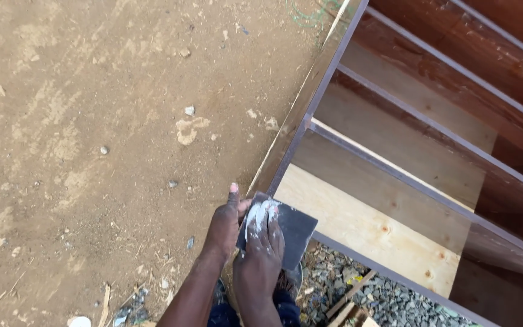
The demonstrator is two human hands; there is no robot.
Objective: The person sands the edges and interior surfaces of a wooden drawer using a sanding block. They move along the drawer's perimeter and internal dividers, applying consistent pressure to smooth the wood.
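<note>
Both hands work at the shelf unit's corner. Right hand (263, 242) presses flat, fingers extended, on a dark sanding sheet (292, 233) smeared with white filler. Left hand (225, 221) grips the wooden shelf unit (310, 100) edge. Risk: the unclamped sheet may slip off the corner, or splinters may catch fingers. No packages, labels or signs visible; only dirt ground (92, 121).
</note>
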